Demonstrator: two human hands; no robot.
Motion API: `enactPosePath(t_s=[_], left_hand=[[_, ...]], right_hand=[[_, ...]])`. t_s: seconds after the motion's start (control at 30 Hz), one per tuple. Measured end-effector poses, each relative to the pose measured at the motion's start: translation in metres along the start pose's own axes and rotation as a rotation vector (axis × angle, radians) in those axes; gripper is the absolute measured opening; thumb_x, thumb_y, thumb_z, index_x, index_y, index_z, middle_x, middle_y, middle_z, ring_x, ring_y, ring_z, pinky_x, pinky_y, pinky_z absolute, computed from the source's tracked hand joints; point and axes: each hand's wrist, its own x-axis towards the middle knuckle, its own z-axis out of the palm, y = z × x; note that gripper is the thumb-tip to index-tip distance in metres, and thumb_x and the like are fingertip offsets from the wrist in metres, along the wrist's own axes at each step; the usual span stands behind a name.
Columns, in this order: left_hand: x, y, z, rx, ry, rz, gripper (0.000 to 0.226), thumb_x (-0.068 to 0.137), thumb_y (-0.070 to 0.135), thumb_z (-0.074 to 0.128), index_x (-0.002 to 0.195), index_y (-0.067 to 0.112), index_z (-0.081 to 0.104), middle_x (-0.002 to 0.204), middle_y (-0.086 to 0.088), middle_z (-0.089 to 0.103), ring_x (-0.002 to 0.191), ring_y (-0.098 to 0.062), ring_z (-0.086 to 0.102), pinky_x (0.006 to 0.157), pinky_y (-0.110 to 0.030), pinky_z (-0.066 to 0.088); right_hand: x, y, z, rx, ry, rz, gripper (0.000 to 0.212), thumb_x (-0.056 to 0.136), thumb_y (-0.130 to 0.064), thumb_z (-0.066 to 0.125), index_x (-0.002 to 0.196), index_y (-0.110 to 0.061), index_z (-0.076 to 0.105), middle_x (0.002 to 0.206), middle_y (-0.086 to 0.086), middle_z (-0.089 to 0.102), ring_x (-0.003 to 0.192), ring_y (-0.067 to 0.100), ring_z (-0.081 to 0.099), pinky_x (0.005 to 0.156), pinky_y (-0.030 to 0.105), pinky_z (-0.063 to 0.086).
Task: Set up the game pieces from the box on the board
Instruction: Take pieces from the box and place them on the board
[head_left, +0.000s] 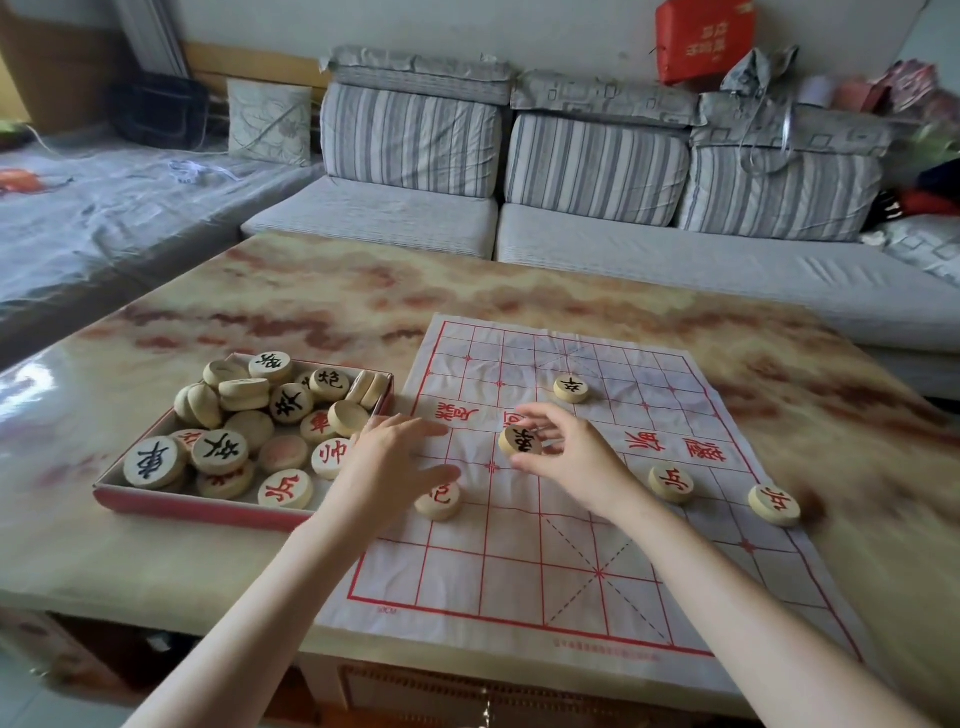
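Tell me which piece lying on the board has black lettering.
The far piece, beyond the held piece in the right hand; the other three on the board are red-lettered.

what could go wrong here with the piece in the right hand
The right hand pinches the black-lettered xiangqi piece only at its rim, so it might slip. The creased paper board could shift if the left hand drags it, displacing the red-lettered piece beside it. The heaped box may spill if bumped.

L hand (387, 462) half-hides 1 red pc (442, 507) | R hand (576, 457) part-hides black pc (519, 441) | board (519, 577) print unreadable
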Motion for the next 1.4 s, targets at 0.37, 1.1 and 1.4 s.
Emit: enactPosePath(t_s=[0.37,1.1,1.4], left_hand=[[0.056,0.000,-0.005,-0.125,0.057,0.001,0.037,0.074,0.026,0.072,0.110,0.022,0.064,0.114,0.002,0.066,0.107,-0.015,0.056,0.086,-0.017,0.034],[0.142,-0.013,0.018,-0.019,-0.073,0.043,0.037,0.077,0.026,0.070,0.113,0.028,0.061,0.119,0.011,0.061,0.107,-0.008,0.055,0.086,-0.016,0.036],[0.133,-0.025,0.015,-0.021,-0.077,0.032,0.036,0.079,0.027,0.068,0.114,0.028,0.061,0.120,0.010,0.061,0.111,-0.007,0.052,0.070,-0.005,0.024]], right_hand=[[0.100,0.016,0.001,-0.137,0.058,0.058,0.059,0.072,-0.010,0.074,0.126,-0.013,0.052,0.121,0.004,0.058,0.102,0.013,0.053,0.086,0.023,0.041],[0.265,0.059,-0.011,-0.251,0.095,0.087,0.061,0.074,-0.008,0.073,0.130,-0.004,0.048,0.126,0.014,0.056,0.112,0.026,0.055,0.092,0.027,0.041],[0.271,0.063,0.001,-0.330,0.128,0.104,0.056,0.082,-0.016,0.067,0.133,-0.009,0.045,0.136,0.010,0.051,0.122,0.025,0.050,0.097,0.027,0.038]])
